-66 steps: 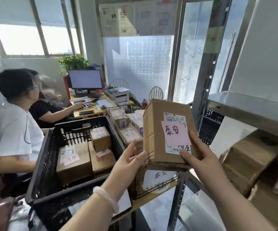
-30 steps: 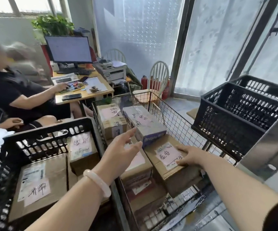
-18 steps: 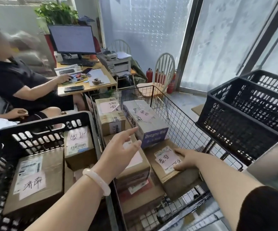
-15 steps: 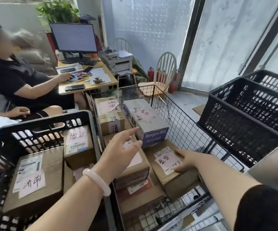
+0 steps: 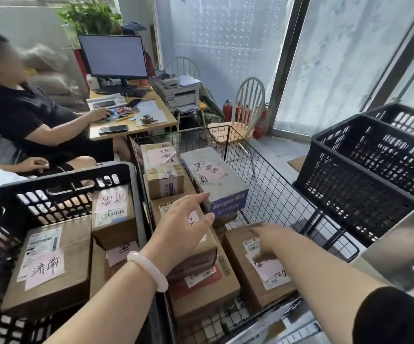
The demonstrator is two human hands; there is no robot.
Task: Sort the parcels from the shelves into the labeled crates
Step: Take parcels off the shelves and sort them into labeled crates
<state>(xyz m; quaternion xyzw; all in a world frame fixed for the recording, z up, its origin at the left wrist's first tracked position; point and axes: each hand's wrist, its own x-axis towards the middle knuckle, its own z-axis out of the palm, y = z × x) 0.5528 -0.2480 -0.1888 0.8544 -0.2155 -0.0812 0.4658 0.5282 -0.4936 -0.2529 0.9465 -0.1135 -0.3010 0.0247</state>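
Two hands reach over a wire basket (image 5: 275, 194) packed with cardboard parcels. The right hand (image 5: 269, 238) lies on the brown parcel (image 5: 235, 259) in the basket's near right corner, at about 5 o'clock in the view. Its fingers (image 5: 260, 255) are loosely bent and blurred, with their tips on the pink handwritten note (image 5: 270, 269), and nothing shows them wrapped round the box. The left hand (image 5: 183, 227), with a pale bangle (image 5: 149, 270) at its wrist, hovers spread and slack over the basket's middle, holding nothing, above another brown box (image 5: 207, 248). At 12 o'clock from that hand a white box (image 5: 213, 175) with blue lettering lies on top of the pile. At 11 o'clock a small taped carton (image 5: 162, 170) stands just beside it. At 9 o'clock a black crate (image 5: 64, 178) holds more parcels with pink notes. At 3 o'clock sits a second black crate (image 5: 350, 184). Beyond, at 10 o'clock, a seated person (image 5: 27, 112) works at a tabletop (image 5: 151, 125) with a monitor (image 5: 114, 57).
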